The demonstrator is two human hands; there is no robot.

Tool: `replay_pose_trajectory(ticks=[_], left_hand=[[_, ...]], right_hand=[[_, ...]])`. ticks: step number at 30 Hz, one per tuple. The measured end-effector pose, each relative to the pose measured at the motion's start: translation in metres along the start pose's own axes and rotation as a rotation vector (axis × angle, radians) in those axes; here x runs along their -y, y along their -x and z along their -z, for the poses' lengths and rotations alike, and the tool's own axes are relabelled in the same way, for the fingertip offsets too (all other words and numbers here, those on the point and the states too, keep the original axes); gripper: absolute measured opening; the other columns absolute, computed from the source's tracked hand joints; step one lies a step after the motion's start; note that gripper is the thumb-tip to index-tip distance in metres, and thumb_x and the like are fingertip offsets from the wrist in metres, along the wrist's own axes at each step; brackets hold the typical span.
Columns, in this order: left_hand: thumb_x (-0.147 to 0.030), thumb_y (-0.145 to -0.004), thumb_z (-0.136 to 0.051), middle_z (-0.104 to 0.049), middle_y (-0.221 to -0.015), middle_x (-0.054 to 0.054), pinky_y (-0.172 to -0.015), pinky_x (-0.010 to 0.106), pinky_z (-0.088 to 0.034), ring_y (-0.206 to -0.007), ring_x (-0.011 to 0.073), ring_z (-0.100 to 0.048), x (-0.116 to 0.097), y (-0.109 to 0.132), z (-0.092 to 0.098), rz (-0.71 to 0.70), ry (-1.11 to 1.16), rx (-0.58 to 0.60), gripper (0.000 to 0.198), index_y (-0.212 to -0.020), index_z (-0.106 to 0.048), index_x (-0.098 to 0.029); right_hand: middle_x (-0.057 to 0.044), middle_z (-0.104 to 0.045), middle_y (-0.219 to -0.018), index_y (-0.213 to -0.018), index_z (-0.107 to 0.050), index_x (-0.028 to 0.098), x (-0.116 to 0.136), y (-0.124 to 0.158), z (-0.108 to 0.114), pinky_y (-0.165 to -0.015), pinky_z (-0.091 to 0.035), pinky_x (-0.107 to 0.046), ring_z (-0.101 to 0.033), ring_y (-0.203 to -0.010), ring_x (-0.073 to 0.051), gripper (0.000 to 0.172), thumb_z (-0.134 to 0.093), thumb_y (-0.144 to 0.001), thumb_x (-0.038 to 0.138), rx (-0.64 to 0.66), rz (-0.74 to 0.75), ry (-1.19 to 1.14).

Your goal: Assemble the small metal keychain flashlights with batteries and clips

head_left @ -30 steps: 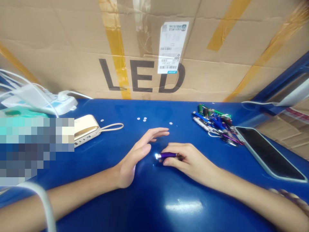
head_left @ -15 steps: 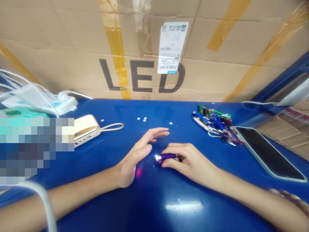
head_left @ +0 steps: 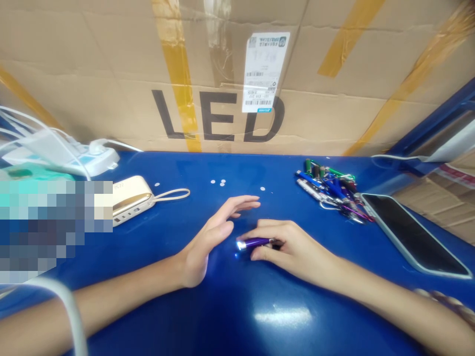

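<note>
My right hand (head_left: 287, 242) grips a small purple penlight (head_left: 256, 243) with a silver head, pinched between thumb and fingers. Its lit tip points left toward my other palm, and a bluish glint shows on the table just below it. Held on edge, my left hand (head_left: 213, 237) is open, fingers stretched out and palm facing the light; it holds nothing. A gap separates the penlight's tip from that palm. Off to the right, beyond my right hand, lies a pile of similar small penlights (head_left: 332, 190) in blue, green, silver and purple.
A phone (head_left: 415, 235) lies on the blue table (head_left: 178, 321) at right. On the left are a cream power bank (head_left: 133, 200) with a strap loop and a white power strip (head_left: 100, 160) with cables. Small white discs (head_left: 222, 183) dot the table before a large cardboard box (head_left: 122, 74).
The red spot on the table beside my left palm is gone. The penlight's head sits slightly farther left and my right thumb has shifted a little; my left hand stays put.
</note>
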State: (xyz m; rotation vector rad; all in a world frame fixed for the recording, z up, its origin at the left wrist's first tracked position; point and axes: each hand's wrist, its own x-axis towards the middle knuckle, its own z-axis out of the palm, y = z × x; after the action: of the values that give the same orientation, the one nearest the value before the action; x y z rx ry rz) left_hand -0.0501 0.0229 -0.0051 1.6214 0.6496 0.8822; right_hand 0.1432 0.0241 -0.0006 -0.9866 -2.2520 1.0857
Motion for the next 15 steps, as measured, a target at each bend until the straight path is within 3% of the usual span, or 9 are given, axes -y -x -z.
replay_pose_trajectory(ticks=[7,15], left_hand=[[-0.036,-0.087,-0.029,-0.045,-0.137,0.006,-0.105,0.042,-0.023,-0.129,0.0286,-0.033,0.0009,-0.0016,0.0002,-0.001,-0.002,0.004,0.049,-0.131,-0.040,-0.018],[-0.038,-0.087,-0.029,-0.046,-0.137,0.005,-0.106,0.043,-0.023,-0.130,0.0294,-0.033,0.0010,-0.0020,0.0001,0.005,-0.014,0.002,0.049,-0.131,-0.041,-0.019]], right_hand=[[0.000,-0.064,-0.079,-0.091,-0.071,0.021,0.0010,-0.0006,-0.0015,-0.060,-0.045,-0.019,-0.060,-0.071,-0.011,0.017,-0.065,-0.080,0.031,-0.014,-0.016,0.006],[0.000,-0.066,-0.080,-0.087,-0.070,0.020,0.0028,-0.0006,-0.0015,-0.064,-0.047,-0.020,-0.060,-0.075,-0.012,0.016,-0.060,-0.083,0.032,-0.013,-0.018,0.035]])
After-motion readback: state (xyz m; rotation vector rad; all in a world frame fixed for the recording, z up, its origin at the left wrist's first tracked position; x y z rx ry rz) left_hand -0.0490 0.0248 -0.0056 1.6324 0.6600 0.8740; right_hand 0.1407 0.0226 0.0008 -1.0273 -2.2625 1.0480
